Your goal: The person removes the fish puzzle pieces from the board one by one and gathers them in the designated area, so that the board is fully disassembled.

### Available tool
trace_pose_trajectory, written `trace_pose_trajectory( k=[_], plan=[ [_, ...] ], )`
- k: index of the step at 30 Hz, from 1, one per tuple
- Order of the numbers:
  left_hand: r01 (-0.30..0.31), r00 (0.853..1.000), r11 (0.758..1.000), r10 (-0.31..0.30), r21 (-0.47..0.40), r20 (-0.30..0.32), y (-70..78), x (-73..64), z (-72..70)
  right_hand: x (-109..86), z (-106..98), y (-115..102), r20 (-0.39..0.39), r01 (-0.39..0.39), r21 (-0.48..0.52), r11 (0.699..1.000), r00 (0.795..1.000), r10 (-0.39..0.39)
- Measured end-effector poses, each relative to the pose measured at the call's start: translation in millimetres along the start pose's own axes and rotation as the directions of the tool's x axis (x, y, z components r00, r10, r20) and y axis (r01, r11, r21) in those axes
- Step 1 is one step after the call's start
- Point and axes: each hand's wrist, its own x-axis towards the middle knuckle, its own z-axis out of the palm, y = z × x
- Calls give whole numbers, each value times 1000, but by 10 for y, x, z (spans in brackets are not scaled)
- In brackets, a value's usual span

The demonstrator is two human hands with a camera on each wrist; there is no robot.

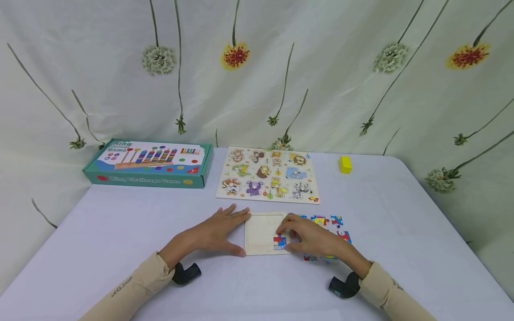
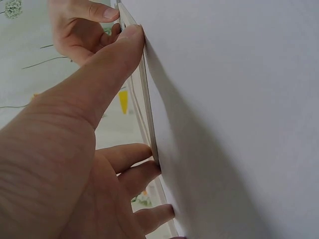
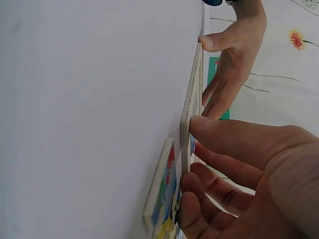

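A shallow wooden puzzle tray (image 1: pixel 263 227) lies flat on the table. One red and blue jigsaw piece (image 1: pixel 279 243) is in its near right corner. My right hand (image 1: pixel 315 236) has its index fingertip at the top of this piece and its thumb at the lower right side, fingers curled around it. My left hand (image 1: pixel 214 232) is spread on the table, with thumb and fingertips along the tray's left edge. In the left wrist view the left thumb (image 2: pixel 130 40) rests at the tray's corner. More colourful jigsaw pieces (image 1: pixel 336 220) lie right of the tray, partly hidden under the right hand.
Behind the tray lies an animal peg puzzle board (image 1: pixel 245 183). A green ring game box (image 1: pixel 152 180) stands at the back left, and a yellow block (image 1: pixel 345 164) at the back right. A flowered cloth (image 1: pixel 257 80) hangs behind the white table (image 1: pixel 393 236).
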Motion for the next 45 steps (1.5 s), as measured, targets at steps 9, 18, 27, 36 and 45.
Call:
trace_pose_trajectory(
  k=[9,18,27,36,45],
  plan=[
    [11,1000,1000,-11,5,1,-10,-1,16,3,15,-13,0,-28,13,1000,1000,28],
    [11,1000,1000,-11,10,-2,-16,10,13,14,22,-23,17,-32,42,999,999,31],
    [8,1000,1000,-8,9,3,-11,7,11,14,41,3,7,-4,93,996,1000,3],
    [18,1000,1000,-18,12,9,-7,10,13,9,43,23,-21,48,127,991,999,-46],
    [29,1000,999,-29,26,9,-18,13,21,11,41,14,-29,49,136,990,999,-45]
  ],
)
